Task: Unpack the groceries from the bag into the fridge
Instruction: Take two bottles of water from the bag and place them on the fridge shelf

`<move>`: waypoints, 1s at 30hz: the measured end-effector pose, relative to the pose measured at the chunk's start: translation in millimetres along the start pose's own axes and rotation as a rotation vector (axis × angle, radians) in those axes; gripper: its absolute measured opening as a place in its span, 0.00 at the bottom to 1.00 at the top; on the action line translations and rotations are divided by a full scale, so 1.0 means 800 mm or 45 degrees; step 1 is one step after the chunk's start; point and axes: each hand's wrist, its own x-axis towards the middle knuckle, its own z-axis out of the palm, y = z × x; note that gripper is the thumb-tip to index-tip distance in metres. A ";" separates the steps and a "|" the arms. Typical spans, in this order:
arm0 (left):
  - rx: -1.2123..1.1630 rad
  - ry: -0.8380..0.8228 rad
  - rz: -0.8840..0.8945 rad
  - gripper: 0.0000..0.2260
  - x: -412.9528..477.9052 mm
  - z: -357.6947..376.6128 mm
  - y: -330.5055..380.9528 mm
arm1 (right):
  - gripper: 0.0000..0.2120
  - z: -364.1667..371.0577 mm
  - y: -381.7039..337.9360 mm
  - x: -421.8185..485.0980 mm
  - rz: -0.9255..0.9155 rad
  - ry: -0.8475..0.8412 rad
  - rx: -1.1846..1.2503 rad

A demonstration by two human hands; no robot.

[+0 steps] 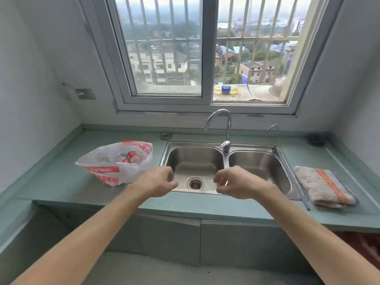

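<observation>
While your left hand and right hand hover at centre frame over the sink, fingers loosely curled and holding nothing, the grocery bag (red-printed plastic) sits left of centre on the counter.

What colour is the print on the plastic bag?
Red, on the whitish plastic bag; head view.

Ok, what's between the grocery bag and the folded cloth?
The double sink and tap, with left hand and right hand over its front edge, in the head view.
</observation>
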 end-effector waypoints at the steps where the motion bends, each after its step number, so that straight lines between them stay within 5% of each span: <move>1: -0.011 0.010 -0.025 0.16 0.007 -0.003 -0.023 | 0.12 0.005 -0.015 0.028 -0.032 -0.009 -0.017; 14: -0.182 0.060 -0.204 0.13 0.123 -0.062 -0.330 | 0.15 0.068 -0.228 0.330 -0.233 -0.110 -0.074; 30: -0.087 -0.063 -0.179 0.16 0.326 -0.018 -0.497 | 0.22 0.229 -0.276 0.546 -0.375 -0.589 -0.054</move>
